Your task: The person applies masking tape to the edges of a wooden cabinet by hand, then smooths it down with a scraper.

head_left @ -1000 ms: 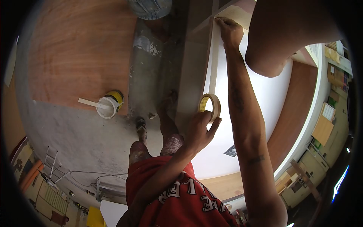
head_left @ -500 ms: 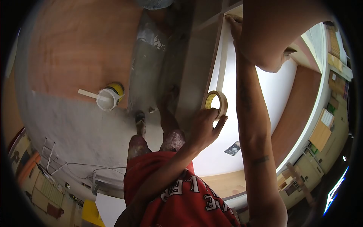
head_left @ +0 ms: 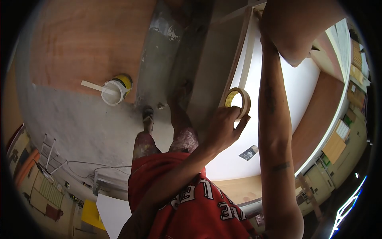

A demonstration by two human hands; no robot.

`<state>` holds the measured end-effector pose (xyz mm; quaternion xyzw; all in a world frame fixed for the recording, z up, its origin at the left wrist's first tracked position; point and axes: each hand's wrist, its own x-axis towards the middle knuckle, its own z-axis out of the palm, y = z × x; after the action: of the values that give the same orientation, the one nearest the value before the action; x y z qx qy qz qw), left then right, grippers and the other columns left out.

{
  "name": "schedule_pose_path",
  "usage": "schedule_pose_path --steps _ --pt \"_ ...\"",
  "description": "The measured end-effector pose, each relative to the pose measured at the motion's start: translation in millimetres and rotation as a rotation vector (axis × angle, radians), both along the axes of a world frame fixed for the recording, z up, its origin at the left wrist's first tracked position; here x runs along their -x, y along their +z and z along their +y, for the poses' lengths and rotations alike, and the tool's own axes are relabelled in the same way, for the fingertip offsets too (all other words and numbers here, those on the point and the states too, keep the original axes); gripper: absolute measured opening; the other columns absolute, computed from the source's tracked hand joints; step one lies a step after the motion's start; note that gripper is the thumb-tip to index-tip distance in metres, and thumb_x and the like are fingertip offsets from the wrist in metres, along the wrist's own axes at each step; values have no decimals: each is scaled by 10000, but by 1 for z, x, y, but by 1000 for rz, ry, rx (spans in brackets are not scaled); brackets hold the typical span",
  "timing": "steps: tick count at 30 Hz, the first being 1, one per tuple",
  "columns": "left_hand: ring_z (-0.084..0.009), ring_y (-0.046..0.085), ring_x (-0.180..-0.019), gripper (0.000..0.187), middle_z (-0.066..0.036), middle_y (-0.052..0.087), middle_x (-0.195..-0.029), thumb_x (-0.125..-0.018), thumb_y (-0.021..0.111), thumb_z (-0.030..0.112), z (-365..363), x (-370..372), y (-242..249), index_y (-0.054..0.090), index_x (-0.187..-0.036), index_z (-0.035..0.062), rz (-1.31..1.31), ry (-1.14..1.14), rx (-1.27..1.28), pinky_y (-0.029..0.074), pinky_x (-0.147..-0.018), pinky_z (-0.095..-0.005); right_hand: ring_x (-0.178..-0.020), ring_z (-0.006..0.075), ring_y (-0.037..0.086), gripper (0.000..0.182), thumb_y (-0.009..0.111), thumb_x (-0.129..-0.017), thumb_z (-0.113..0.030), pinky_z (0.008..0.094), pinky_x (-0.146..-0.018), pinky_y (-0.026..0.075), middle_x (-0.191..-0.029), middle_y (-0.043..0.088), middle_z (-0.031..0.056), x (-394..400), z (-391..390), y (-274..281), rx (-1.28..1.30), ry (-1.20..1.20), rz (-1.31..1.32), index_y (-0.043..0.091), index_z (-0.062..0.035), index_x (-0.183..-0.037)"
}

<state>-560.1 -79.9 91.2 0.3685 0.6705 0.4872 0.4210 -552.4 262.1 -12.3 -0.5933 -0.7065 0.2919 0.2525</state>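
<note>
My left hand (head_left: 229, 125) is closed on a roll of masking tape (head_left: 246, 104), fingers in the ring and thumb below it. From the roll, a pale strip of tape (head_left: 247, 59) runs up along the edge of a bright white panel (head_left: 234, 169) with a wooden rim. My right arm reaches up across this panel. At the strip's far end, my right hand (head_left: 260, 22) touches the wooden corner with fingers stretched out. Much of that hand is hidden behind a large skin-toned shape, a body part I cannot make out.
On the left, a white bucket (head_left: 112, 93) with a flat stick (head_left: 92, 85) across it stands by a brown board (head_left: 87, 44). A dark patch (head_left: 249, 153) lies on the white panel. A ladder (head_left: 49, 153) and cables are at lower left. Boards (head_left: 336, 147) lie far right.
The view has shifted, so the panel, roll and both arms appear farther right. My left hand keeps its hold on the tape roll. My right hand stays at the corner, less visible now.
</note>
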Motion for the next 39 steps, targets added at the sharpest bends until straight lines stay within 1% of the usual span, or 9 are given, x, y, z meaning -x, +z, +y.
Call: schedule_pose_path --steps 9,11,15,18,25,29,32,35,39 --pt "-306 628 -704 284 -198 661 -808 -990 702 195 -1 -1 -11 587 -875 -38 -124 8 13 488 -679 -417 -924 197 689 404 799 -884 -316 317 -848 529 -1016 756 106 3 -19 -5 -184 -62 -148 743 30 -1086" --pt "-281 625 -690 300 -204 660 -815 -1000 693 206 -2 1 -14 584 -880 -46 -203 -1 17 489 -655 -396 -977 189 668 400 769 -918 -333 314 -884 513 -1070 744 105 -7 -34 -14 -212 -92 76 722 14 -1112" --pt "-240 608 -658 326 -196 662 -797 -1010 685 243 -2 9 -9 589 -888 -44 -186 -28 43 482 -616 -371 -947 174 668 349 710 -970 -301 308 -875 521 -1046 741 93 -25 -91 24 14 -83 66 733 -31 -1190" --pt "-238 617 -661 332 -191 675 -797 -1014 678 260 2 10 -3 602 -900 -43 -177 -82 87 485 -617 -369 -975 252 696 285 649 -988 -232 373 -913 531 -1126 725 121 -36 -87 20 55 31 60 738 -47 -1187" --pt "-259 660 -694 334 -194 692 -813 -1015 678 268 6 -2 -6 611 -910 -42 -177 -112 35 506 -641 -378 -1116 425 602 419 548 -992 -108 487 -977 514 -1299 625 158 -9 -44 13 -403 367 -246 643 -198 -1389" --pt "-269 658 -697 337 -195 685 -813 -1018 676 269 8 -8 -6 607 -907 -41 -246 -88 39 508 -653 -380 -1094 398 588 410 500 -1017 -11 525 -985 512 -1347 562 204 -8 -35 17 -320 506 -424 617 -78 -1404" --pt "-258 645 -695 345 -191 679 -817 -1022 673 273 8 -8 -4 599 -905 -43 -215 -61 5 496 -641 -380 -1090 403 601 455 544 -970 -89 483 -952 519 -1317 623 140 -13 -27 0 -518 492 -378 641 -210 -1397" --pt "-245 628 -692 354 -186 669 -815 -1021 675 277 9 -7 -3 588 -890 -40 -221 -134 114 484 -635 -382 -1064 377 588 418 485 -1014 3 486 -923 546 -1353 557 209 -11 -37 24 -277 507 -413 622 -79 -1400" --pt "-227 606 -676 368 -172 641 -776 -1021 676 278 9 -10 -5 571 -859 -36 -233 -91 84 476 -631 -376 -1043 355 586 447 475 -1004 27 451 -897 566 -1363 554 201 -18 -31 16 -336 559 -425 620 -92 -1409"
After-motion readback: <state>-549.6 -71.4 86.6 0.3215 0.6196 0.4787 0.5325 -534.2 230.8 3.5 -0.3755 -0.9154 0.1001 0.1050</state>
